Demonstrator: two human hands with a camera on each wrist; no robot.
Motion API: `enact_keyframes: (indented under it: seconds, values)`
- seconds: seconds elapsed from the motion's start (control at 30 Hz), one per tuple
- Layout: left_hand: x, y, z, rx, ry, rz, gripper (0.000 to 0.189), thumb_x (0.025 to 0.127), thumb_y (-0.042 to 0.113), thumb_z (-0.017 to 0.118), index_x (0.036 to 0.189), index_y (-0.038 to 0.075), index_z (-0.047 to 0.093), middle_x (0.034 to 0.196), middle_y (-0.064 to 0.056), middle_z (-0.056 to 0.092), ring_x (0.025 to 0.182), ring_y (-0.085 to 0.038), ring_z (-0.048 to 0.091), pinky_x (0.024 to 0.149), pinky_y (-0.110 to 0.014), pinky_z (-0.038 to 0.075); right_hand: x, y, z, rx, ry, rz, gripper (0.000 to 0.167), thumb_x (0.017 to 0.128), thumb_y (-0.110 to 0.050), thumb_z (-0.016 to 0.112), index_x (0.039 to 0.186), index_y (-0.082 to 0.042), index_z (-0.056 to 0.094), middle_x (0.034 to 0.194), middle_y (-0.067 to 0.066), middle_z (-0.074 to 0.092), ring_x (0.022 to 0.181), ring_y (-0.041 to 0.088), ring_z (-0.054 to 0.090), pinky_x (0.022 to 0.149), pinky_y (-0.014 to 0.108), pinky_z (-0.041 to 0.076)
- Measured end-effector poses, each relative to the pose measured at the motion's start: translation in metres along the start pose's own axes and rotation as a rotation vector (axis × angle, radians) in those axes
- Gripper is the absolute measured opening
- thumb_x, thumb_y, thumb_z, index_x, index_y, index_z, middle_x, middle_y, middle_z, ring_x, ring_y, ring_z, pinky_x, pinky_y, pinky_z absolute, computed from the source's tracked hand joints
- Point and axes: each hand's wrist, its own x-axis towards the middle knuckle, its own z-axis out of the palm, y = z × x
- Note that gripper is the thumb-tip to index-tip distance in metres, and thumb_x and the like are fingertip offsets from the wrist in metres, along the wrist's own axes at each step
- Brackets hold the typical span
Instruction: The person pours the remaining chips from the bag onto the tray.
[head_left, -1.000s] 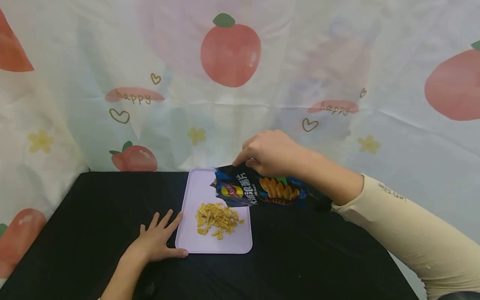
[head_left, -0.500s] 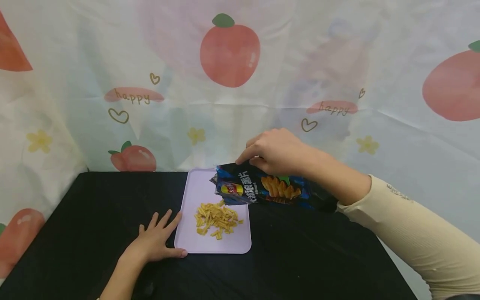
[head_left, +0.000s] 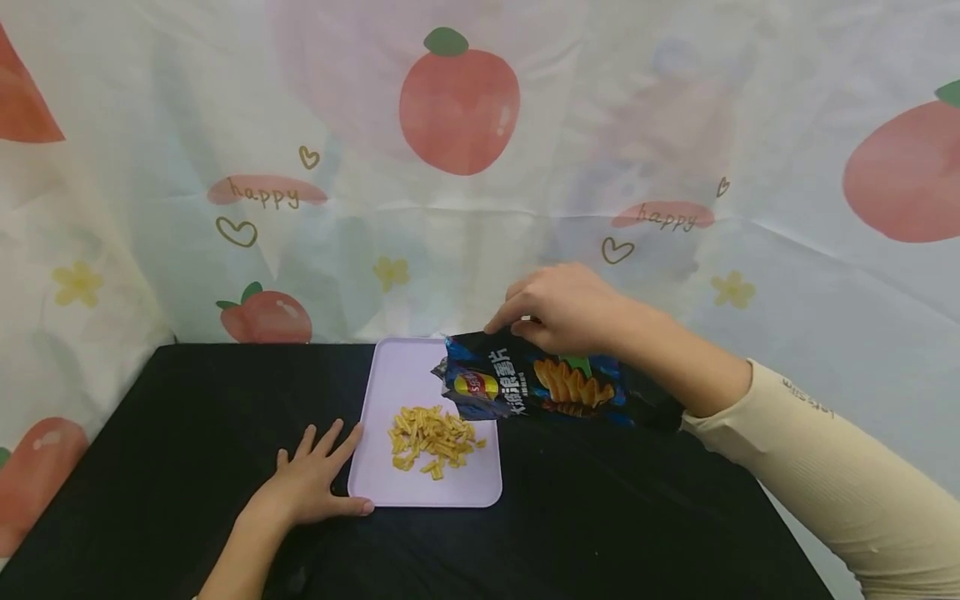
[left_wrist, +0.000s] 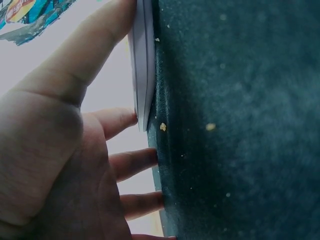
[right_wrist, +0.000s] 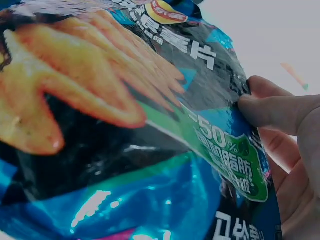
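A dark blue and black chip bag (head_left: 540, 379) hangs sideways over the right part of a lilac tray (head_left: 367, 483), its torn mouth facing left. My right hand (head_left: 558, 308) pinches the bag's upper edge; in the right wrist view the thumb (right_wrist: 270, 110) lies on the printed front. On the tray lies a pile of broken yellow potato chips (head_left: 431, 437). My left hand (head_left: 307, 483) rests at the tray's left side with fingers spread, thumb at the near left corner. In the left wrist view, the thumb and index finger (left_wrist: 120, 120) are right at the tray's edge.
A black cloth (head_left: 600, 517) covers the table. Small crumbs (left_wrist: 210, 127) lie on it near the tray in the left wrist view. Behind the table hangs a pale curtain (head_left: 525, 208) printed with fruit, hearts and flowers.
My right hand has shifted a little to the right with the chip bag, and its mouth sits farther right over the tray. The left hand and the tray stay in place.
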Motion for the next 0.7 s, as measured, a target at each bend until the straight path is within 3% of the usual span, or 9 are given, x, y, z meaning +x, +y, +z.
enact_keyframes:
  seconds: [0.3,0.5,0.7]
  values:
    - [0.002,0.0,0.002,0.025,0.017,0.017,0.117,0.068,0.076,0.073,0.158,0.017,0.029,0.161,-0.024,0.024,0.143,-0.062,0.015,0.097,-0.086,0.016,0.009,-0.006,0.007,0.001,0.013,-0.045,0.032,0.094,-0.01,0.065,0.113,-0.032,0.077,0.109,-0.007,0.074,0.064,0.013,0.059,0.047,0.026,0.032]
    - [0.002,0.0,0.001,0.017,0.007,0.008,0.116,0.069,0.075,0.073,0.158,0.016,0.028,0.161,-0.025,0.023,0.143,-0.061,0.014,0.097,-0.086,0.015,0.016,-0.006,0.006,0.013,-0.014,-0.035,0.032,0.094,-0.009,0.064,0.112,-0.032,0.077,0.11,-0.007,0.074,0.076,0.013,0.065,0.051,0.026,0.038]
    - [0.002,0.001,0.001,0.024,0.013,0.02,0.115,0.07,0.074,0.073,0.159,0.016,0.028,0.161,-0.025,0.024,0.142,-0.062,0.015,0.097,-0.086,0.016,0.011,-0.002,0.004,-0.001,-0.007,-0.01,0.031,0.094,-0.011,0.066,0.113,-0.034,0.077,0.112,-0.009,0.074,0.07,0.013,0.062,0.046,0.025,0.031]
